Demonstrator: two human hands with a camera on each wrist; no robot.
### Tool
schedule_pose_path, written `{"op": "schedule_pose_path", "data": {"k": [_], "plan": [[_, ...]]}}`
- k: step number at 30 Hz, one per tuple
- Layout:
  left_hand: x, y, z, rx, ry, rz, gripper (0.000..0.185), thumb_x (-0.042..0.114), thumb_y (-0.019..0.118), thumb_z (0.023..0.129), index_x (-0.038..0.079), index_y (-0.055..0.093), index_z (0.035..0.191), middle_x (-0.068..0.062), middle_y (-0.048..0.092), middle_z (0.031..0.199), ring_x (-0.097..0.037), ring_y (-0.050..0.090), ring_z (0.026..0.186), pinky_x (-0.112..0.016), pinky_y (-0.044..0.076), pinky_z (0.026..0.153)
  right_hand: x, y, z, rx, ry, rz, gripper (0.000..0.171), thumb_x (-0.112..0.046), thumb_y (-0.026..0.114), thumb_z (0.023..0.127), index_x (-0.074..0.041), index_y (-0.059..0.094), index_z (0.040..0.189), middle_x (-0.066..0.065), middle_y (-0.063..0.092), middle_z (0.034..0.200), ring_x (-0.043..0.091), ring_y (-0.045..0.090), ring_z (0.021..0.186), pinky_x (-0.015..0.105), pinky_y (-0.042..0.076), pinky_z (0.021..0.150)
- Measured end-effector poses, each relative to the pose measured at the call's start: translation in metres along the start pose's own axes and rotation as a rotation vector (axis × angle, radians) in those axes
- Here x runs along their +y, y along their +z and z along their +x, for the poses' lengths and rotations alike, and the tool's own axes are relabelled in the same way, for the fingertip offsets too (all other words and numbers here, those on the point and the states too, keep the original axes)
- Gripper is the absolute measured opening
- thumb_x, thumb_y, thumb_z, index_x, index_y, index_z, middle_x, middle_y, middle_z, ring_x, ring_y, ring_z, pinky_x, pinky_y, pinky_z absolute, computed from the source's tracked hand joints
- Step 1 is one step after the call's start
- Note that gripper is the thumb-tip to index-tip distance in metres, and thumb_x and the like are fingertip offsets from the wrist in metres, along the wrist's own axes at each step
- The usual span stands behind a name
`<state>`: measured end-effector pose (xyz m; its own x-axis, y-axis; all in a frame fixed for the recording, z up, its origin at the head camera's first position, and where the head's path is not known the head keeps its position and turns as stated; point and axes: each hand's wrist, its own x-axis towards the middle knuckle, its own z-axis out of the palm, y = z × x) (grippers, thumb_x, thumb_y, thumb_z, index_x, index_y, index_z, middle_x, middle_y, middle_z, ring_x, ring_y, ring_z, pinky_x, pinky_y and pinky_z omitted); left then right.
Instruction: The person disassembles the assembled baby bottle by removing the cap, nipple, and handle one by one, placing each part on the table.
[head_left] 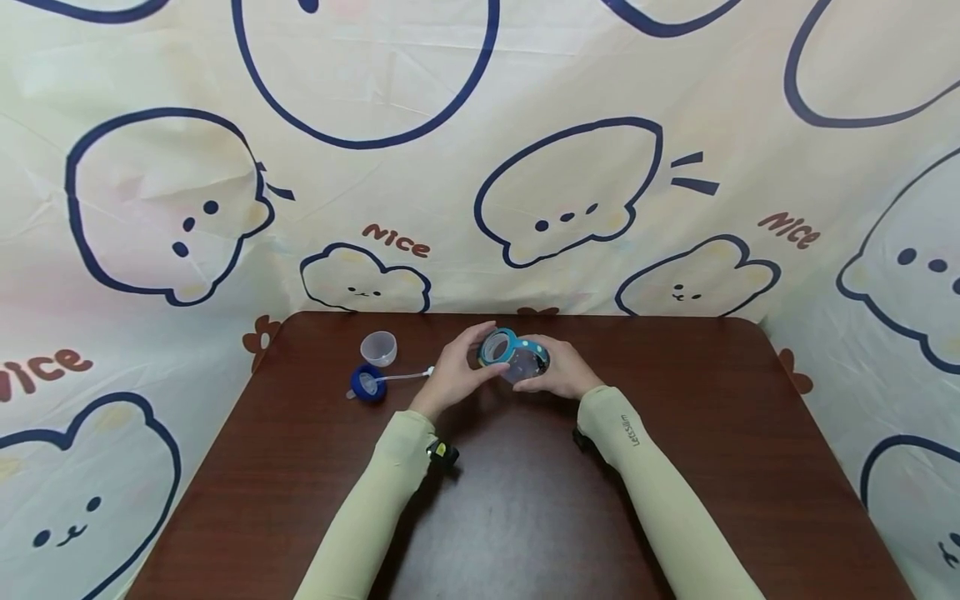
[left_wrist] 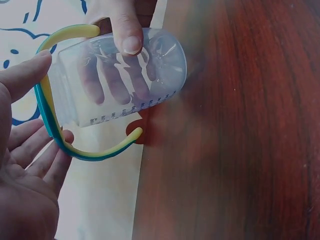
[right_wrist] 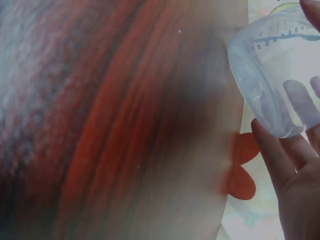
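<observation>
A clear plastic bottle (left_wrist: 120, 75) with measuring marks is held on its side between both hands, over the far part of the table. My right hand (head_left: 564, 367) grips its body, thumb on one side and fingers on the other; the right wrist view shows the bottle's rounded base (right_wrist: 260, 90). With thumb and fingers, my left hand (head_left: 456, 372) pinches a teal-and-yellow two-armed handle (left_wrist: 50, 117) at the neck end. Its curved arms reach along both sides of the bottle. How firmly the handle sits on the neck I cannot tell.
Left of the hands, a blue ring cap (head_left: 360, 385) with a thin straw (head_left: 405, 377) lies on the dark wooden table (head_left: 510, 517). Just behind it is a small clear dome cover (head_left: 378, 348). A printed cloth (head_left: 450, 183) hangs beyond the table's back edge.
</observation>
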<state>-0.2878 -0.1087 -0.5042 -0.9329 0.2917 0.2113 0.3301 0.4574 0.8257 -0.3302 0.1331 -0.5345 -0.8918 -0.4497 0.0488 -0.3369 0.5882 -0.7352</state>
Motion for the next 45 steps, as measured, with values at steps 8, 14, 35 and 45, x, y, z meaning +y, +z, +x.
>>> {"op": "schedule_pose_path", "data": {"k": [8,14,35,45], "plan": [[0.0,-0.005,0.001,0.018,0.018,-0.01,0.073,0.032,0.083,0.09,0.017,0.048,0.153,-0.007,0.059,0.147,-0.027,0.058,0.134,-0.053,0.047,0.113,0.0,0.0,0.0,-0.003,0.011,-0.005,0.089,-0.046,0.096,0.07,-0.016,0.057,0.144,0.004,0.066,0.132,0.024,0.062,0.117,0.049,0.052,0.105],[0.003,-0.01,0.0,0.029,0.013,-0.016,0.074,0.033,0.082,0.09,0.018,0.047,0.153,-0.006,0.057,0.149,-0.027,0.057,0.136,-0.051,0.047,0.114,-0.001,0.0,-0.002,-0.001,0.027,-0.013,0.086,-0.044,0.096,0.07,-0.015,0.057,0.141,0.003,0.067,0.127,0.023,0.062,0.113,0.048,0.053,0.102],[0.006,-0.034,0.0,0.083,0.018,-0.028,0.072,0.031,0.081,0.091,0.016,0.048,0.153,-0.007,0.056,0.151,-0.029,0.054,0.138,-0.055,0.044,0.115,0.0,-0.001,-0.002,-0.001,0.008,-0.034,0.091,-0.045,0.095,0.071,-0.013,0.055,0.146,0.008,0.063,0.138,0.026,0.06,0.12,0.05,0.051,0.106],[0.004,-0.041,0.001,0.125,0.02,-0.043,0.074,0.032,0.083,0.09,0.016,0.048,0.153,-0.006,0.055,0.152,-0.028,0.054,0.137,-0.054,0.043,0.116,0.0,-0.001,-0.001,0.001,0.003,0.001,0.09,-0.042,0.097,0.07,-0.018,0.056,0.146,0.006,0.063,0.14,0.027,0.059,0.124,0.052,0.05,0.107]]}}
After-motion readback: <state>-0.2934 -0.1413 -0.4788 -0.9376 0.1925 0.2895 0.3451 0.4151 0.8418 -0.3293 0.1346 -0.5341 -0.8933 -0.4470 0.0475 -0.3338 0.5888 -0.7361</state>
